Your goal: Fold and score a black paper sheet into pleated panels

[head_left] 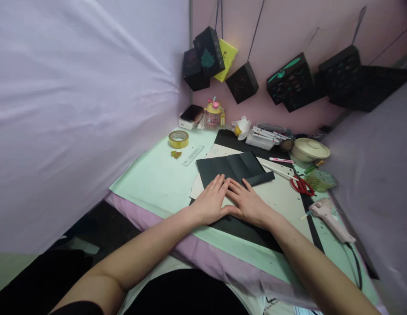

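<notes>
A sheet of black card (pixel 234 165) with several fold creases lies on a white board (pixel 282 201) in front of me. Its right end carries a narrow folded flap. My left hand (pixel 212 199) rests flat at the card's near left edge, fingers stretched out. Beside it, my right hand (pixel 247 199) presses on the near edge with its fingers extended. The fingertips of both hands meet, and the thumbs touch. Under the hands, part of the card's near edge is hidden. A larger black sheet (pixel 252 232) shows beneath the white board.
On the pale green tabletop (pixel 151 183) lie yellow tape (pixel 178 139), a clear ruler (pixel 193 155) and a dried leaf (pixel 176 154). To the right are red scissors (pixel 302 185), a pink pen (pixel 281 160) and a corded glue gun (pixel 331 218). Pens (pixel 265 135) sit behind; decorated black boxes (pixel 290 81) hang above.
</notes>
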`<state>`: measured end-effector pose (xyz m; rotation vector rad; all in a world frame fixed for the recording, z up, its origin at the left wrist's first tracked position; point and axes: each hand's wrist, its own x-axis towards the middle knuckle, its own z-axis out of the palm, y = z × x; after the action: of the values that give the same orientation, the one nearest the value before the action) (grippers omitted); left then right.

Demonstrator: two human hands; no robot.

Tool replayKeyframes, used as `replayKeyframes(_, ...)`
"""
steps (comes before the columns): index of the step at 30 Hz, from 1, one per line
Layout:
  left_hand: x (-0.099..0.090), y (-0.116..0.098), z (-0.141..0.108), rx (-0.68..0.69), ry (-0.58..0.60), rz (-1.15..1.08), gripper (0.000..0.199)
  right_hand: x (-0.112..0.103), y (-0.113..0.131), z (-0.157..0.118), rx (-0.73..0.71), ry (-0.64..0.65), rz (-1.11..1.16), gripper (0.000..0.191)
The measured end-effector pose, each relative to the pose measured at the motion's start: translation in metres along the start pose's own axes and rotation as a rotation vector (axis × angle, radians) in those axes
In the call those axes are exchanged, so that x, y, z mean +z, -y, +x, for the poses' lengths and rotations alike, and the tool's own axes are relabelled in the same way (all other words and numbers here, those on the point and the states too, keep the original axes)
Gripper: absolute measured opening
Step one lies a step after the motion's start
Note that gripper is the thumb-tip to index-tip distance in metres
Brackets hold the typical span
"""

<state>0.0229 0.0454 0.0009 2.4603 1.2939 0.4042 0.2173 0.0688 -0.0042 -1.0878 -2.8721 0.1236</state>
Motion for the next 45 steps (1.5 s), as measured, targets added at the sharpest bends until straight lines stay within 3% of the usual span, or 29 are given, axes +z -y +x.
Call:
replayKeyframes(3, 0.015, 0.003, 0.002, -0.004, 0.019, 0.061, 0.104, 0.001, 0.001, 0.001, 0.009, -0.004, 0.008, 0.065)
replayKeyframes(7, 0.018, 0.005, 0.003, 0.003, 0.010, 0.141, 0.109, -0.005, 0.000, -0.002, 0.005, -0.031, 0.073, 0.065)
replayKeyframes(10, 0.012, 0.006, 0.001, -0.001, 0.034, 0.183, 0.109, -0.013, -0.015, -0.017, 0.078, -0.180, 0.170, 0.064)
replayKeyframes(14, -0.002, 0.018, -0.005, 0.056, 0.114, 0.233, 0.106, -0.017, -0.055, -0.049, 0.443, -0.526, 0.302, 0.055)
replayKeyframes(16, -0.010, 0.026, -0.009, 0.099, 0.153, 0.257, 0.104, -0.014, -0.075, -0.063, 0.669, -0.580, 0.389, 0.052)
replayKeyframes(19, -0.018, 0.034, -0.012, 0.136, 0.182, 0.278, 0.102, -0.009, -0.089, -0.072, 0.820, -0.571, 0.558, 0.041)
replayKeyframes(23, -0.021, 0.037, -0.013, 0.138, 0.202, 0.303, 0.102, -0.010, -0.087, -0.063, 0.836, -0.537, 0.681, 0.033)
replayKeyframes(31, -0.020, 0.038, -0.014, 0.163, 0.186, 0.307, 0.101, -0.004, -0.084, -0.051, 0.901, -0.587, 0.702, 0.034)
replayKeyframes(45, -0.023, 0.035, -0.014, 0.132, 0.230, 0.309, 0.102, 0.002, -0.078, -0.053, 0.877, -0.530, 0.363, 0.016)
